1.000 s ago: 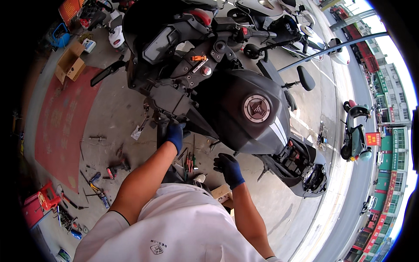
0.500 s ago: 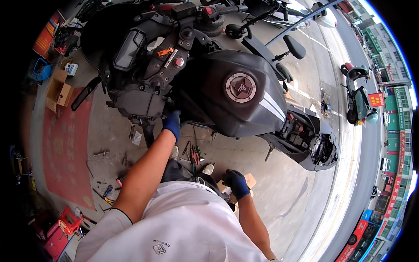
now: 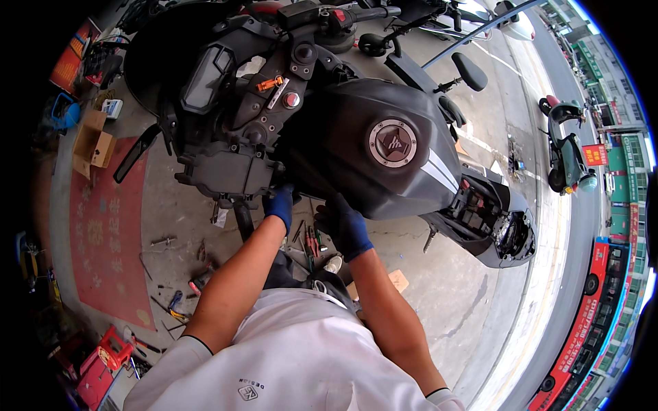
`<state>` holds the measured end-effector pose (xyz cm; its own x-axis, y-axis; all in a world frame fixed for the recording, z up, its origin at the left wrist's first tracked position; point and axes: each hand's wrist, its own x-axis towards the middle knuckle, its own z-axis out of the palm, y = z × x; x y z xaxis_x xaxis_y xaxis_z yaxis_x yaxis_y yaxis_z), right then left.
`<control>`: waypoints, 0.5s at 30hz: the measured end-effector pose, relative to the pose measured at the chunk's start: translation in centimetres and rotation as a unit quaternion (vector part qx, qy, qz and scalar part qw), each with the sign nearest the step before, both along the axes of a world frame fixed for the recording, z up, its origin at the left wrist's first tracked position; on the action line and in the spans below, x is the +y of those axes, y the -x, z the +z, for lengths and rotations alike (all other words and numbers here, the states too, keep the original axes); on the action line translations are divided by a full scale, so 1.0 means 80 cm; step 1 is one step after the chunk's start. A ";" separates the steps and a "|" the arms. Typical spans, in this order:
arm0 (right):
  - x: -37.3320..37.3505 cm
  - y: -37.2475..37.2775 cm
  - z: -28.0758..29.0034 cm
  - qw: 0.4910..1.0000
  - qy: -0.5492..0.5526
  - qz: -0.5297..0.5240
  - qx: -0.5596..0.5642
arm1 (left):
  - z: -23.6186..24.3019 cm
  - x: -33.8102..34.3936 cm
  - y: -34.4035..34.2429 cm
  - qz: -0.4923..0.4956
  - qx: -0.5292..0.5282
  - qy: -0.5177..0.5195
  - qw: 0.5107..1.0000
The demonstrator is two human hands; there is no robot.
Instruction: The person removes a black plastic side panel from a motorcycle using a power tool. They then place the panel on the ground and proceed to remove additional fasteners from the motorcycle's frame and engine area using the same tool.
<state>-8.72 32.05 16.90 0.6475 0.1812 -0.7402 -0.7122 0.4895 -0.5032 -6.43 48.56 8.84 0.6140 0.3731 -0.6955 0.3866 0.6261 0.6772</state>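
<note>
A dark motorcycle with a black fuel tank (image 3: 373, 178) stands in front of me, its seat off and the tail frame (image 3: 480, 209) bare. My left hand (image 3: 279, 207), in a blue glove, reaches under the bodywork between the black plastic housing (image 3: 233, 171) and the tank; its fingers are hidden there. Close beside it, my right hand (image 3: 346, 226), also blue-gloved, is raised to the tank's lower edge. Its dark fingertips merge with the black panel, so I cannot make out their grip. An orange key tag (image 3: 269, 84) lies by the ignition.
Several hand tools (image 3: 312, 243) lie on the concrete below my hands, with a cardboard piece (image 3: 397, 279) to their right. At left are a red mat (image 3: 106, 240), an open carton (image 3: 94, 142) and a red stool (image 3: 115, 349). A scooter (image 3: 563, 147) and red bus (image 3: 579, 322) are off right.
My right hand has come up from beside my lap to the tank's lower edge. My left hand stays under the bodywork. The whole view has shifted slightly, and the bus shows more.
</note>
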 end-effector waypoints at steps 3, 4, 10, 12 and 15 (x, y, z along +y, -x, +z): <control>-0.007 0.006 -0.032 0.993 -0.077 -0.001 -0.090 | -0.021 0.004 0.000 -0.043 -0.012 0.001 0.999; -0.008 0.008 -0.037 0.986 -0.109 0.008 -0.129 | -0.028 0.007 -0.002 -0.057 -0.014 -0.004 0.998; 0.008 0.011 -0.012 0.992 0.082 -0.097 -0.008 | -0.012 0.000 -0.004 -0.105 0.039 -0.031 0.993; 0.009 0.012 -0.012 0.992 0.062 -0.111 -0.022 | 0.002 0.005 -0.006 -0.077 0.035 0.059 0.995; 0.010 0.012 -0.007 0.989 0.081 -0.119 -0.026 | -0.009 0.012 -0.012 -0.034 0.000 0.149 0.988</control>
